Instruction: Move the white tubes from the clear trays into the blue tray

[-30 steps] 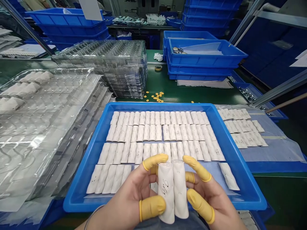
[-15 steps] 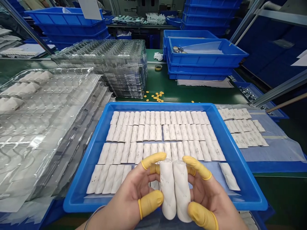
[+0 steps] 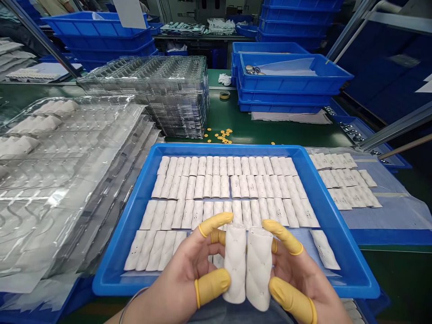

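Note:
My left hand (image 3: 180,270) holds a white hollow tube (image 3: 235,263) upright between its thumb and fingers. My right hand (image 3: 297,274) grips a matching tube (image 3: 259,268) the same way. The two tubes stand side by side, nearly touching, with small dark marks on their dimpled surfaces. Yellow finger cots cover several fingertips on each hand. Both hands hover over the near part of a blue tray (image 3: 236,150), which holds neat rows of similar white tubes (image 3: 216,186). My palms and fingers hide the tray's nearest rows.
Stacks of clear plastic blister trays (image 3: 175,96) stand left of and behind the blue tray, some holding white items. Small gold discs (image 3: 221,136) lie on the green bench. More white tubes (image 3: 344,180) lie on a sheet to the right, with blue crates (image 3: 293,74) behind.
Both tubes have turned in my fingers, and their marks have shifted. They stand slightly further apart. The whole view has shifted a little as my head moved.

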`<state>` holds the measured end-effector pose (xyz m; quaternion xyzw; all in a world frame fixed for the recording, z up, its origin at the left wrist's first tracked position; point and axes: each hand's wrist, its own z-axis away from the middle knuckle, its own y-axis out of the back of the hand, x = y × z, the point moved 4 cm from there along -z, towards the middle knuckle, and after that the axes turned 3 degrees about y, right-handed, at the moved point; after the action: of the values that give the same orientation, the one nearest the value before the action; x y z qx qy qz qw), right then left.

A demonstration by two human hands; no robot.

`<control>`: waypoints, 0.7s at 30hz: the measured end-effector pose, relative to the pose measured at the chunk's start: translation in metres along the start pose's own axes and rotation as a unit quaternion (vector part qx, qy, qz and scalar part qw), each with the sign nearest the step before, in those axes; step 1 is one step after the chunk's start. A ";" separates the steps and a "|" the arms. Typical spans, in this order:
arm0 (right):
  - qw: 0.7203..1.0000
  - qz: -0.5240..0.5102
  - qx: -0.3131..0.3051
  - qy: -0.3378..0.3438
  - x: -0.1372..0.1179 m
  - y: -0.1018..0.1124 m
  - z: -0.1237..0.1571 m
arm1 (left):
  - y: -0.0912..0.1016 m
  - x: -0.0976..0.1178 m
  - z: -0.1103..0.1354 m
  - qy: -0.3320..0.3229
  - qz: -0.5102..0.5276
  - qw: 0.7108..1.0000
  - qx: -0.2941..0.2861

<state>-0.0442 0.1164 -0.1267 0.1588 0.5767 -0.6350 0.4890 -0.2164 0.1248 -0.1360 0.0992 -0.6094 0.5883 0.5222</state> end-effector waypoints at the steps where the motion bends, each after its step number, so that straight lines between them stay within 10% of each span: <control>1: 1.000 0.002 0.008 -0.002 0.000 0.001 0.000 | 0.000 0.001 0.000 0.002 -0.004 1.000 0.003; 21: 0.999 -0.006 -0.038 0.035 -0.001 0.001 -0.004 | -0.001 -0.003 -0.001 0.003 0.025 1.000 0.002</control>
<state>-0.0442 0.1208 -0.1277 0.1584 0.6182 -0.6094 0.4705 -0.2140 0.1239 -0.1380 0.0839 -0.6088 0.6028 0.5089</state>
